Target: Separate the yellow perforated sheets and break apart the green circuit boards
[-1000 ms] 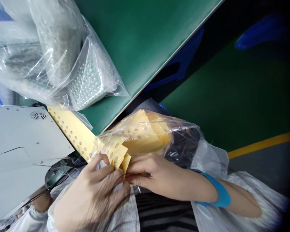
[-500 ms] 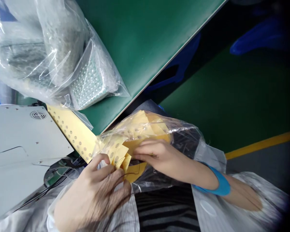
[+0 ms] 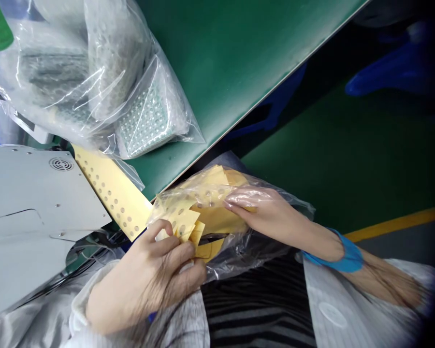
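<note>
A long yellow strip with rows of round grey dots runs down from beside the pale machine housing to my hands. Its lower part lies in folded layers inside a clear plastic bag over my lap. My left hand is closed on the strip's folded edges at the mouth of the bag. Inside the bag, under the clear film, my right hand has its fingers together and its thumb just below them, on the folded yellow layers. What lies between these fingertips is partly hidden.
A large clear bag of bubble-wrapped items sits on the green table. The pale metal housing stands at left, with dark cables near its lower edge. A blue stool is partly under the table.
My right hand has risen and moved right inside the bag, and film now covers its fingers. My left hand keeps its hold on the strip. The view has shifted slightly.
</note>
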Motion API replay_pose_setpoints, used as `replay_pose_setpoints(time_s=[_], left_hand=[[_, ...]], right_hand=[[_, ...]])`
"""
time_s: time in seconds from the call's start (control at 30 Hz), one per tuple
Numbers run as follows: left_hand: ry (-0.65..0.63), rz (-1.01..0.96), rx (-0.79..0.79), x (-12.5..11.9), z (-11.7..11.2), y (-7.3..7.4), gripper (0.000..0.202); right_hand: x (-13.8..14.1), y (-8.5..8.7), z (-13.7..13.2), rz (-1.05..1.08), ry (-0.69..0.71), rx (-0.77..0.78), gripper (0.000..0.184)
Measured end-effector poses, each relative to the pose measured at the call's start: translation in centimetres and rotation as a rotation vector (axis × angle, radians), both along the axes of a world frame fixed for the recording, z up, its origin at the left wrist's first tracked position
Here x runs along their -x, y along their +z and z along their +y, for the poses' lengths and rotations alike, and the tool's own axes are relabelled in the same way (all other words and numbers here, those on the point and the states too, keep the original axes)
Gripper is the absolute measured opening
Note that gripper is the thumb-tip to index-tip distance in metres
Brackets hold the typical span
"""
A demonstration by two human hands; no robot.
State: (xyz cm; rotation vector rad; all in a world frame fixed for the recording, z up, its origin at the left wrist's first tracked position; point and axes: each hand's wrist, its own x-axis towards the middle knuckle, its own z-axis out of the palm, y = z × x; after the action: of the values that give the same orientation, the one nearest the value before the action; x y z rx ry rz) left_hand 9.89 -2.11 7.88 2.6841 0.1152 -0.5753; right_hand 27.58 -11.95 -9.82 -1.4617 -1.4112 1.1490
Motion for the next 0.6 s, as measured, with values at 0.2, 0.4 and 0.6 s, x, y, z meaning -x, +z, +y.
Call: replay_pose_setpoints(time_s=[0.2, 0.4, 0.6], left_hand=[[-0.021, 0.033, -0.017, -0.4, 0.4, 0.1, 0.022], [-0.047, 0.065, -0.062, -0.1, 0.5, -0.2, 0.021], [-0.042, 0.071, -0.075, 0.8, 0.1, -0.5, 0.021]], right_hand=[[-0.4, 0.5, -0.4, -0.101, -0.076, -0.048, 0.016], [-0.3, 0.4, -0.3, -0.069, -0.019, -0.023, 0.017], [0.1, 0.5, -0.5, -0.04, -0.051, -0.017, 0.016]])
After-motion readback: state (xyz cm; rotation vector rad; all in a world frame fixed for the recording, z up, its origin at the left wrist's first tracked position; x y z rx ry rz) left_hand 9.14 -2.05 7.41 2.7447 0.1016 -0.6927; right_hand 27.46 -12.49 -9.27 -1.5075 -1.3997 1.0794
